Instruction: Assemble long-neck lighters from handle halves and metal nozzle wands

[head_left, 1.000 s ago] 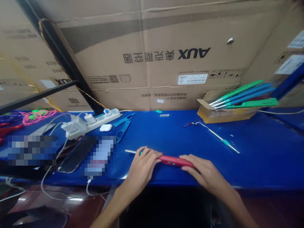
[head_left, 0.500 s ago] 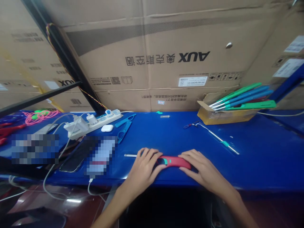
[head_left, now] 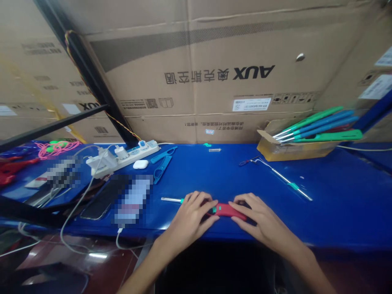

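A red lighter-like tool [head_left: 228, 210] with green parts lies level near the table's front edge, its thin metal tube [head_left: 170, 200] pointing left. My left hand [head_left: 191, 214] is closed round its left part, thumb in front and fingers behind, hiding much of that section. On the right end, my right hand [head_left: 260, 214] grips the red body between thumb and fingers. Beyond my right hand lies a separate metal rod [head_left: 286, 179] with a green collar, a white wire and a small dark part at its upper end.
An open carton [head_left: 294, 151] of green and blue long-nosed tools stands at the back right. Left are a power strip [head_left: 134, 155], white earphone case [head_left: 140, 164], blue shell pieces [head_left: 162, 168], phones [head_left: 104, 198] and cables. Cardboard [head_left: 196, 49] rises behind.
My left hand has shifted slightly right along the red tool, covering more of its green part. A green collar now shows beside the metal tube. The whole view has moved a little.
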A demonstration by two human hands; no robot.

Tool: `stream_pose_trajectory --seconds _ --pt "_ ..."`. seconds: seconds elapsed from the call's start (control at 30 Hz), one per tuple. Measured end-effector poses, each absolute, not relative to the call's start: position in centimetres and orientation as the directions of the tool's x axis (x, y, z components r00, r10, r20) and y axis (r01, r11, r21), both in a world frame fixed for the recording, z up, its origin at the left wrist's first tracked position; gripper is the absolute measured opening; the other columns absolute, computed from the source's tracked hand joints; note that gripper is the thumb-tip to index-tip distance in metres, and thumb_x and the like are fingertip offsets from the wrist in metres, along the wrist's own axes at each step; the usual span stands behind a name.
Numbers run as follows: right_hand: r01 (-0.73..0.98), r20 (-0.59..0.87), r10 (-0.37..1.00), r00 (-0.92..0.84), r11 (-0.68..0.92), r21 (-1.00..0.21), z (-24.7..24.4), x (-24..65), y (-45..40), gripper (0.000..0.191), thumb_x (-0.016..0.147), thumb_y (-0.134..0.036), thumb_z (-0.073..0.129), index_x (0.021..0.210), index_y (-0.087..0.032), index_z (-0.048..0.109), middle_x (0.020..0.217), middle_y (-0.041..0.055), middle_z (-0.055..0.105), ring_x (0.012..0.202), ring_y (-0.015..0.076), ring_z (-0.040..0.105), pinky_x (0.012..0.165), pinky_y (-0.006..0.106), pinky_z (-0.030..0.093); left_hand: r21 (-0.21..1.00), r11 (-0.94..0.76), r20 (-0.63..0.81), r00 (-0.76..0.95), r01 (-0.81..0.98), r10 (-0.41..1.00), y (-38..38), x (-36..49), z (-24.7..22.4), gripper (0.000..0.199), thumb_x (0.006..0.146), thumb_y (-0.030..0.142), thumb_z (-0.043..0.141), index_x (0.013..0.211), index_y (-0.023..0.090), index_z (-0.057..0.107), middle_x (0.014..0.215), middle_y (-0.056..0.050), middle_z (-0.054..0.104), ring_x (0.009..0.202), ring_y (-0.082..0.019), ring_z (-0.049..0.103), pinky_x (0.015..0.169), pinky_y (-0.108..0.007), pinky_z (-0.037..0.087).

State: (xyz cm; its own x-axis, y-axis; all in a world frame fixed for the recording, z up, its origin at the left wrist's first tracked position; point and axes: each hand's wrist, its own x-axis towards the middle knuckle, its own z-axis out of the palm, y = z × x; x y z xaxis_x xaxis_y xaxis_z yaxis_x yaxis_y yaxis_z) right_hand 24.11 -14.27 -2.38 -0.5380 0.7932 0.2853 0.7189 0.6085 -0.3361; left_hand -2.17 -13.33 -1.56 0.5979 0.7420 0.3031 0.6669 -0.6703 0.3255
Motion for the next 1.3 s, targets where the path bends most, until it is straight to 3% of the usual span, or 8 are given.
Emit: stream_pose_trajectory --seconds 0.3,0.5,0.7,0.83,0.93,1.17,1.3 --pt "0.767 0.423 0.736 -0.528 0.628 -0.135 -3.1 22.1 -15.1 0.034 0.099 -0.025 0.054 0.129 -0.012 0.063 0.117 0.0152 0.069 0.105 0.0296 0.063 0.088 0.047 0.054 0.292 -0.671 0.349 0.577 0.682 0.739 -13.7 -1.9 -1.6 0.032 0.102 0.038 0.057 0.13 0.023 0.062 0.118 -0.008 0.061 0.109 -0.024 0.055 0.097 -0.043 0.046" --pt "0.731 0.417 0.72 -0.554 0.661 -0.169 -2.6 20.2 -14.5 0.042 0.095 -0.017 0.052 0.137 -0.018 0.059 0.121 0.0117 0.07 0.107 0.0264 0.064 0.09 0.044 0.055 0.3 -0.667 0.336 0.579 0.682 0.743 -13.7 -1.7 -1.8 0.029 0.103 0.037 0.054 0.128 0.023 0.061 0.118 -0.008 0.062 0.108 -0.025 0.056 0.098 -0.045 0.046" --pt "0.729 0.407 0.726 -0.554 0.659 -0.184 -2.5 20.2 -14.2 0.039 0.095 -0.012 0.05 0.13 -0.02 0.063 0.114 0.0094 0.071 0.098 0.0239 0.066 0.086 0.042 0.057 0.349 -0.631 0.359 0.524 0.692 0.773 -13.2 -4.0 -1.7 0.061 0.098 0.046 0.062 0.15 0.024 0.039 0.14 -0.012 0.056 0.13 -0.027 0.051 0.111 -0.05 0.04" --pt "0.74 0.433 0.717 -0.546 0.655 -0.152 -3.0 20.5 -14.5 0.036 0.097 -0.012 0.049 0.13 -0.02 0.062 0.116 0.0098 0.07 0.095 0.0237 0.068 0.081 0.041 0.058 0.303 -0.617 0.356 0.515 0.726 0.78 -12.7 -6.8 -0.9 0.036 0.1 0.039 0.06 0.133 0.024 0.054 0.14 -0.009 0.056 0.13 -0.026 0.051 0.11 -0.047 0.041" --pt "0.741 0.492 0.692 -0.528 0.659 -0.132 -3.3 20.7 -14.6 0.032 0.1 -0.014 0.049 0.128 -0.019 0.064 0.112 0.0098 0.071 0.09 0.0228 0.069 0.074 0.037 0.058 0.276 -0.621 0.332 0.534 0.733 0.778 -12.7 -8.2 -0.4 0.022 0.102 0.035 0.057 0.121 0.024 0.059 0.127 -0.005 0.064 0.118 -0.022 0.059 0.111 -0.048 0.038" --pt "0.73 0.601 0.622 -0.502 0.677 -0.092 -3.2 20.9 -14.6 0.035 0.099 -0.007 0.046 0.127 -0.017 0.066 0.116 0.0088 0.076 0.094 0.0225 0.073 0.08 0.037 0.059 0.299 -0.608 0.334 0.516 0.736 0.789 -12.8 -9.6 -0.1 0.036 0.099 0.034 0.063 0.132 0.025 0.052 0.123 -0.004 0.066 0.115 -0.023 0.06 0.103 -0.044 0.043" --pt "0.713 0.629 0.604 -0.489 0.692 -0.11 -3.1 21.1 -14.8 0.036 0.099 -0.007 0.046 0.126 -0.019 0.066 0.116 0.007 0.078 0.094 0.0215 0.074 0.081 0.037 0.059 0.279 -0.596 0.361 0.493 0.753 0.792 -12.4 -10.1 0.0 0.017 0.1 0.031 0.061 0.116 0.024 0.058 0.115 -0.004 0.068 0.108 -0.022 0.061 0.097 -0.041 0.047"
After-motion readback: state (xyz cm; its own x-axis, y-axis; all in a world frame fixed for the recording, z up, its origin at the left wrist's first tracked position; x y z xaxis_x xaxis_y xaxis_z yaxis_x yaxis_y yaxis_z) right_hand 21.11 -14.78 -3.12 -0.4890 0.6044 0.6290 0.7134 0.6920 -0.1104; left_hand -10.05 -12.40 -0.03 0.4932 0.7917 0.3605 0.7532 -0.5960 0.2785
